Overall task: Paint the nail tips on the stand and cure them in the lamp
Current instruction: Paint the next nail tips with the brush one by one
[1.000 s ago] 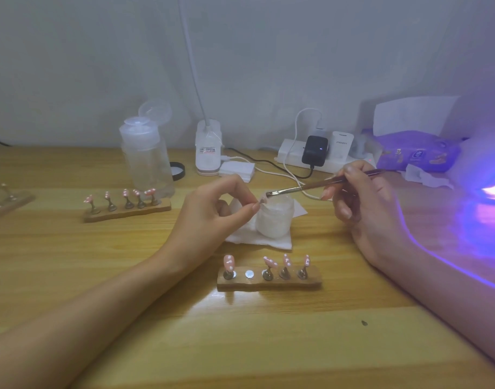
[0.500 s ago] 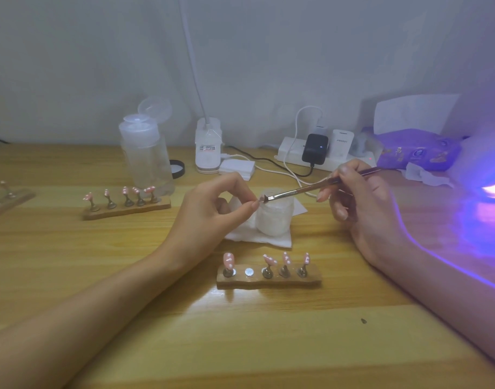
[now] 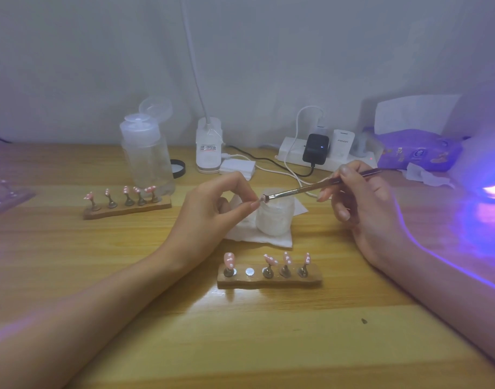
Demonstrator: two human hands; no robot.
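The white charger (image 3: 343,143) on the power strip (image 3: 289,154) reads "PISEN"; other labels are too blurred.

A strip of table (image 3: 240,346) is lying open in front of the near stand (image 3: 270,279). Behind it, the left hand (image 3: 212,211), right hand (image 3: 364,209), brush (image 3: 305,190) and jar (image 3: 273,223) are crowding the middle; the bottle (image 3: 146,158) and far stand (image 3: 127,210) are walling the left, the lamp (image 3: 493,190) the right.

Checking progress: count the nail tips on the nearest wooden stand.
4 nail tips: one at the left end, an empty slot, then three side by side. The left hand seems to pinch another.
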